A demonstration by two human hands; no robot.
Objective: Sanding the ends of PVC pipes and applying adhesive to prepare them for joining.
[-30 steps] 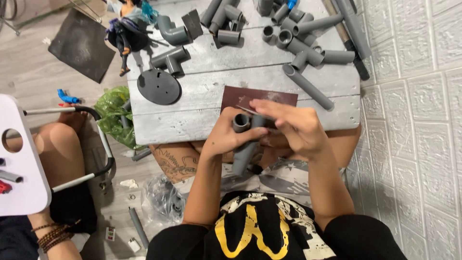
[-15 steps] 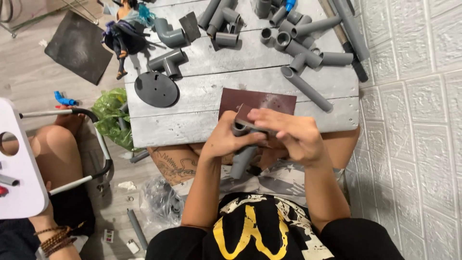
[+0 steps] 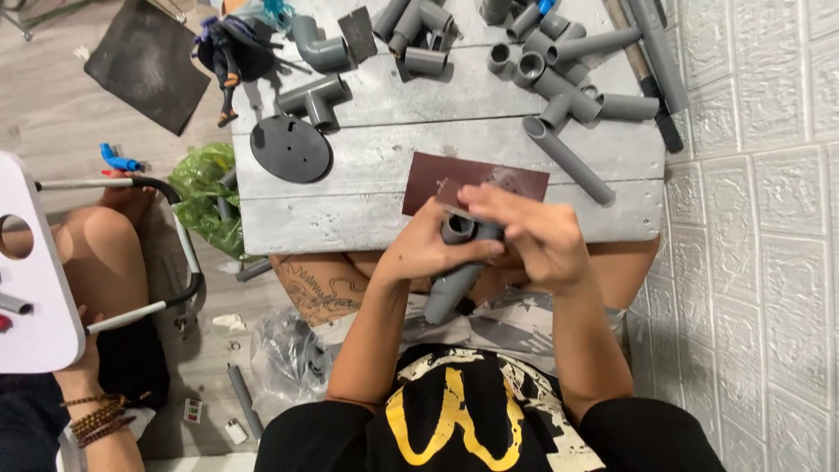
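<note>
Holding a grey pipe fitting (image 3: 456, 267) over the lap, the left hand (image 3: 426, 252) grips its body while the right hand (image 3: 529, 234) pinches a small sandpaper scrap (image 3: 454, 197) against its open end. Sanding looks underway; just beyond, a brown sandpaper sheet (image 3: 476, 177) lies on the grey worktop (image 3: 367, 205), with many loose pipe pieces (image 3: 568, 83) farther back apparently untouched.

Loose grey pipe fittings (image 3: 559, 74), a round disc (image 3: 291, 149), and a figurine (image 3: 229, 52) crowd the tabletop (image 3: 367, 210).

Black T-shirt with yellow and white print, bare forearms, tattoo on one thigh
</note>
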